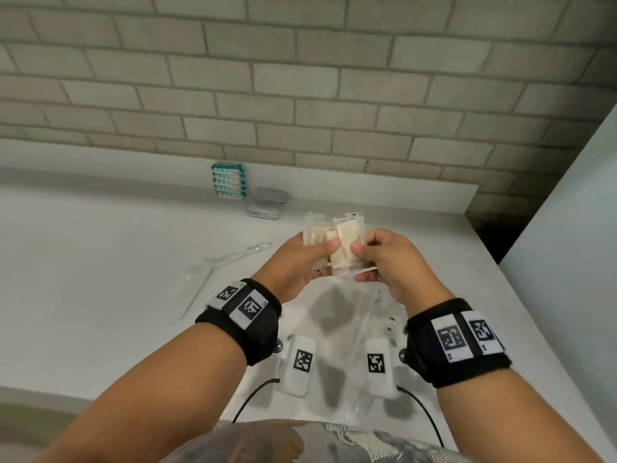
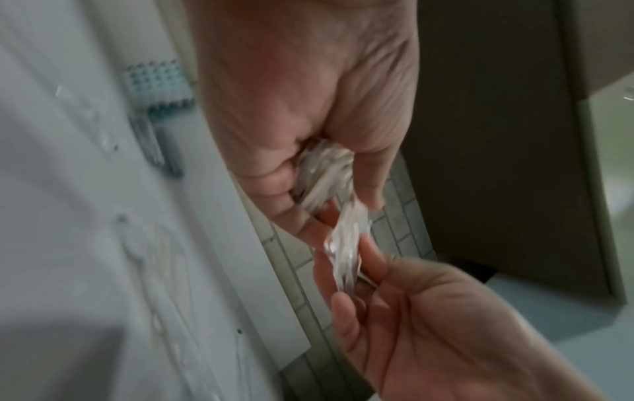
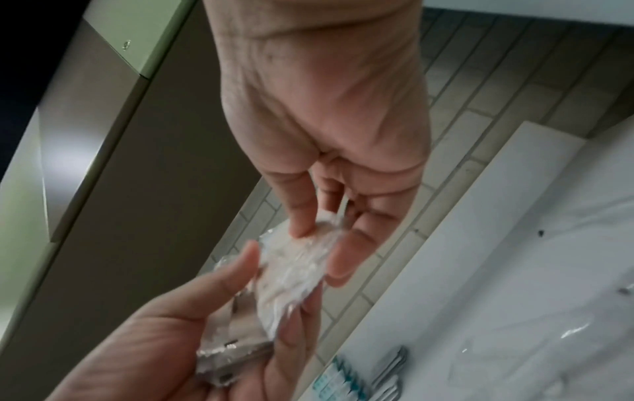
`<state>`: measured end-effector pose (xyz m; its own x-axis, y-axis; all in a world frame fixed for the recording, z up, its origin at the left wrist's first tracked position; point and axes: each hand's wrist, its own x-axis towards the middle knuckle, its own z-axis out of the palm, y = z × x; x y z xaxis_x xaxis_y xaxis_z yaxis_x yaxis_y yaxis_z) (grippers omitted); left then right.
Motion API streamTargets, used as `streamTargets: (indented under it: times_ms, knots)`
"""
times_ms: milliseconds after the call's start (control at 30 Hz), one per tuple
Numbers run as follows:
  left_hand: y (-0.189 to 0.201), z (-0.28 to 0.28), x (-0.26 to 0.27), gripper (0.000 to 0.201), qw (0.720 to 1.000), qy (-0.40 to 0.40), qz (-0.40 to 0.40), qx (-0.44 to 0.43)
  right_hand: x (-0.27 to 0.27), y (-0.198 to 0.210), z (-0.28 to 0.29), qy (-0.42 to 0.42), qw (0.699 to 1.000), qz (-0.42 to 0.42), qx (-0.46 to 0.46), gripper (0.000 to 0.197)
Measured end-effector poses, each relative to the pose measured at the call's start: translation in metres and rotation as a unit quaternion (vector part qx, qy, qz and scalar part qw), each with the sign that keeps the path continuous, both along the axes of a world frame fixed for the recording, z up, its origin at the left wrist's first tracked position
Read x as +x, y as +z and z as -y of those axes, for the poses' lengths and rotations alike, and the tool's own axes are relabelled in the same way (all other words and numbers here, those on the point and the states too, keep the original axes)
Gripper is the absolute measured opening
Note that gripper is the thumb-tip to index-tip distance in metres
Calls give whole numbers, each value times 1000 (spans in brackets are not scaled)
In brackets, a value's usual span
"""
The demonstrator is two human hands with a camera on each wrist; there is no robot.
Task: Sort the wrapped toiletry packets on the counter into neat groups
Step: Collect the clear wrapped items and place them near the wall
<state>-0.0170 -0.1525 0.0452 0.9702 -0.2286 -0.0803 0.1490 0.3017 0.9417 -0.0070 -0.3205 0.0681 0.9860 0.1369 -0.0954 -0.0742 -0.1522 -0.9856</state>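
Above the white counter (image 1: 100, 262) my left hand (image 1: 317, 243) grips a small fan of clear-wrapped beige packets (image 1: 344, 242). My right hand (image 1: 362, 262) pinches the right edge of the front packet between thumb and fingers. In the left wrist view the left hand (image 2: 329, 184) clutches crinkled wrappers (image 2: 326, 168) while the right hand (image 2: 346, 282) pinches one packet (image 2: 346, 252). In the right wrist view my right hand (image 3: 319, 244) touches the top of the bundle (image 3: 295, 260), which the left hand (image 3: 274, 282) holds from below.
A stack of teal-and-white packets (image 1: 228, 180) and a pile of grey packets (image 1: 267, 202) sit by the tiled back wall. Long clear-wrapped items (image 1: 230, 259) lie to the left, others (image 1: 364, 315) under my hands. A pale partition (image 1: 567, 228) bounds the right side.
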Motion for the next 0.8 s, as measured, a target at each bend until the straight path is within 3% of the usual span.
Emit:
streamTargets:
  times_ms: [233, 400, 600, 700, 800]
  knots:
    - [4, -55, -7, 45, 998, 58, -7, -15, 7, 8, -56, 31, 999, 35, 23, 16]
    - [8, -105, -9, 32, 991, 129, -43, -2, 14, 19, -90, 0, 993, 112, 30, 22]
    - [17, -139, -10, 33, 993, 96, -48, -42, 15, 25, -134, 47, 964, 259, -33, 25]
    - [25, -149, -7, 35, 992, 89, -30, -85, 17, 23, -150, 99, 957, 272, -34, 24]
    - [28, -156, 0, 43, 993, 90, 15, -70, 28, 20, -157, 93, 951, 285, -72, 23]
